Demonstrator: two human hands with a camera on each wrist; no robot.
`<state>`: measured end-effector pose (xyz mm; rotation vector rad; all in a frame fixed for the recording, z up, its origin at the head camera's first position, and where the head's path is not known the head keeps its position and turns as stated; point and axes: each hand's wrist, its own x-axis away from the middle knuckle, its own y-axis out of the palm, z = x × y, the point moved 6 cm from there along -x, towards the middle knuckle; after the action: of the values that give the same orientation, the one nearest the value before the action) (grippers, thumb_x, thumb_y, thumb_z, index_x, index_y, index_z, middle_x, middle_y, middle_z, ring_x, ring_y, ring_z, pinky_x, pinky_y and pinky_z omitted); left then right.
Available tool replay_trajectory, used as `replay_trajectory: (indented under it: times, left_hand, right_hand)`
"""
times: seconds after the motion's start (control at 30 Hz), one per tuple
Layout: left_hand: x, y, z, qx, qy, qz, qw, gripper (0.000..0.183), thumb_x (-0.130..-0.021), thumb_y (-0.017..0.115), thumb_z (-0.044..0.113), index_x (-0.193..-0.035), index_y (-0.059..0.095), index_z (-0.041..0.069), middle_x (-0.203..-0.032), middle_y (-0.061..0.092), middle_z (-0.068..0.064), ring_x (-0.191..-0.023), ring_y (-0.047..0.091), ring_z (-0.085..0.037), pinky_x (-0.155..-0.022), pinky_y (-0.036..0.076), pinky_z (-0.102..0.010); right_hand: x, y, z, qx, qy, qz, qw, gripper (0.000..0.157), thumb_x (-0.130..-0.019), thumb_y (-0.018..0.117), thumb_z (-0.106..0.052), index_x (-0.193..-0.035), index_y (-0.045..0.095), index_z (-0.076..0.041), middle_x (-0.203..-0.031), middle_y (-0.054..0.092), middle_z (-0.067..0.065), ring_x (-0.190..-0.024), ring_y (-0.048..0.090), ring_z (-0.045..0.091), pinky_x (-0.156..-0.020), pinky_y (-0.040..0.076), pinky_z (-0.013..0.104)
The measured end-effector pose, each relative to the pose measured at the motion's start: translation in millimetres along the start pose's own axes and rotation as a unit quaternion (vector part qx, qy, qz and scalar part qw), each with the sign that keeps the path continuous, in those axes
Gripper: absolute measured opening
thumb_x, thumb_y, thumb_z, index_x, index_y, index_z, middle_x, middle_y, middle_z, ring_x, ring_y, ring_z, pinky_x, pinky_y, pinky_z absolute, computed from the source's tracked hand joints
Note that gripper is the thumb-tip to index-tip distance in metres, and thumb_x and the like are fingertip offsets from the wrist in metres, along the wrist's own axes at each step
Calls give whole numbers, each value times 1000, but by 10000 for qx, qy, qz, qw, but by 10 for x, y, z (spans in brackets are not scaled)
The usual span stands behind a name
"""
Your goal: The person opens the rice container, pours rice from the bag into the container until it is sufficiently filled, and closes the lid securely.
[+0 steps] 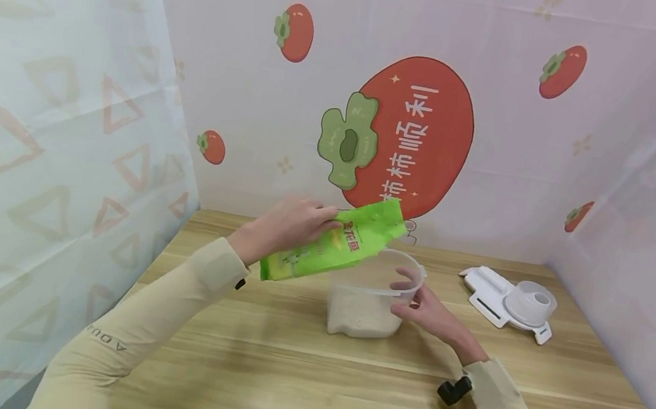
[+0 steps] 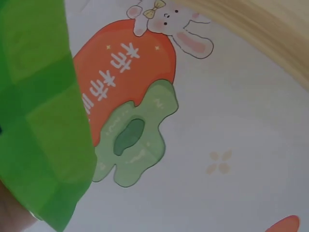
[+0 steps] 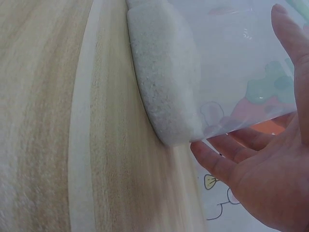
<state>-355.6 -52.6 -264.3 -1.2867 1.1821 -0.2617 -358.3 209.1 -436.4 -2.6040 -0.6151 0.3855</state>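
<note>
Some grains (image 3: 157, 72), seemingly right-wrist view only.

Table (image 1: 254, 388): wood-grain top, lower half of head frame, pale streaks running side to side. Clear container (image 1: 375, 291) upright on it, just right of frame centre, white grains (image 1: 359, 316) filling its lower part. White lid-like piece (image 1: 488, 288) flat at right of frame, round translucent part (image 1: 529, 303) atop.

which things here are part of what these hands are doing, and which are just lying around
Apparently in use:
green bag, in the left hand
clear container with white grains, right hand around its side

Lying aside:
white lid
clear cup on it
</note>
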Motion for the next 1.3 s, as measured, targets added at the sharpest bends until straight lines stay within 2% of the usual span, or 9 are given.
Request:
replay_trajectory:
  times: [0.13,0.27,0.47,0.6,0.7,0.83,1.1,1.3]
  left_hand:
    - [116,42,-80,318,-446,1,9985,23,-100,56,29,-83,53,14,-63,48,4,-53,42,-10,-48,35,-20]
    - [232,84,-137,529,-744,64,9958,24,-101,55,27,-81,50,14,-62,45,4,-52,42,-8,-46,35,-19]
    - [416,165,-224,661,-1306,407,9884,25,-101,54,26,-80,50,14,-61,46,3,-51,43,-8,-44,37,-19]
    - [554,262,-298,918,-1798,542,9779,25,-102,52,27,-80,53,13,-63,49,2,-51,45,-9,-44,40,-19]
    - [673,359,-375,1167,-2251,498,9660,27,-103,50,26,-79,53,13,-64,51,1,-51,47,-9,-43,41,-20]
    - [837,487,-480,1241,-2740,434,9527,29,-103,48,26,-78,53,12,-61,51,0,-47,46,-9,-41,40,-21]
    - [1067,666,-597,1444,-3234,210,9349,26,-103,46,24,-92,62,7,-62,57,-3,-45,48,-10,-40,40,-23]
    - [1207,779,-672,1454,-3474,-34,9264,29,-102,45,23,-86,62,5,-58,55,-3,-44,45,-10,-39,37,-23]
  right_hand:
    - [4,-1,-11,-37,41,-1,10000,72,-91,68,-15,-149,26,-13,-141,46,33,-128,50,43,-103,44,52]
    - [9,-6,-21,-17,104,26,9999,73,-91,68,-16,-149,25,-14,-141,47,31,-127,51,42,-104,44,54]
    - [6,-5,-28,-36,142,11,9999,72,-91,68,-15,-149,26,-15,-141,46,31,-129,49,45,-105,41,60]
    - [12,-11,-23,20,164,27,9999,71,-92,66,-13,-150,25,-15,-142,46,31,-130,46,46,-105,40,62]
    - [15,-9,2,0,191,34,9998,71,-92,66,-12,-150,25,-15,-142,46,31,-131,46,46,-105,40,61]
    - [19,8,16,-44,173,21,9998,73,-91,68,-14,-150,25,-13,-141,46,30,-130,46,47,-105,41,61]
    - [10,8,-2,-54,116,11,9999,77,-91,69,-16,-151,23,-7,-141,46,32,-130,46,46,-104,42,59]
    - [11,8,-10,-48,124,8,9999,75,-91,69,-16,-151,24,-8,-140,47,31,-131,46,46,-104,42,57]
